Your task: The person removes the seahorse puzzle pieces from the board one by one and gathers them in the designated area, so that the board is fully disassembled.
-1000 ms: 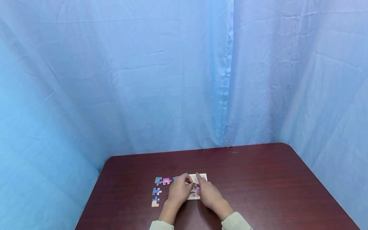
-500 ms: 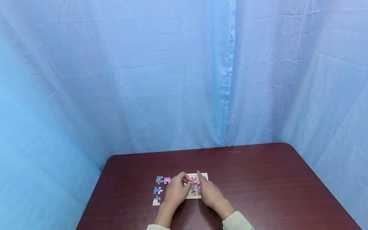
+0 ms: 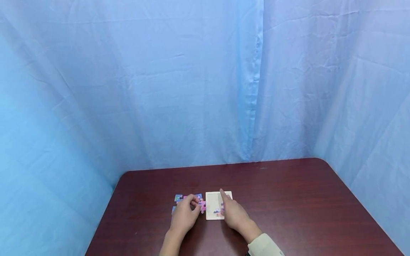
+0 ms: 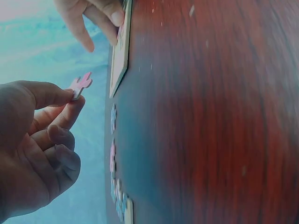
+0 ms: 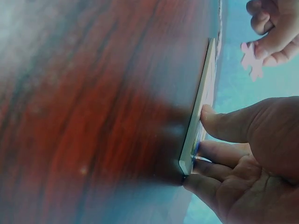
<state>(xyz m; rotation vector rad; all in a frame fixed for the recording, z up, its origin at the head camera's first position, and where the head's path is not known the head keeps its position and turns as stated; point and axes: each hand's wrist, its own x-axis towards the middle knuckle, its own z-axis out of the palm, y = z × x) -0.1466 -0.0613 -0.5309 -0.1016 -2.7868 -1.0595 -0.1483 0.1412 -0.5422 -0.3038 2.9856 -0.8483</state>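
Observation:
My left hand [image 3: 182,216] pinches a pink jigsaw piece [image 4: 82,85] between thumb and index finger, raised beside the left side of a pale puzzle tray [image 3: 207,213]. Its other fingers curl inward. My right hand [image 3: 236,215] holds the tray's right side, the thumb on its top and the other fingers along its edge, while the index finger extends forward over it. A few jigsaw pieces [image 3: 218,212] lie at the tray's lower right, partly covered by this hand. Most of the tray's inner floor is bare.
Loose jigsaw pieces lie left of the tray: a blue-green one [image 3: 178,197], a blue one [image 3: 198,196] and others partly hidden behind my left hand. The dark red table [image 3: 288,213] is enclosed by light blue curtains [image 3: 160,89].
My left hand has lifted the pink jigsaw piece out of the tray and moved left with it, baring the tray floor. My right hand stays at the tray's right side.

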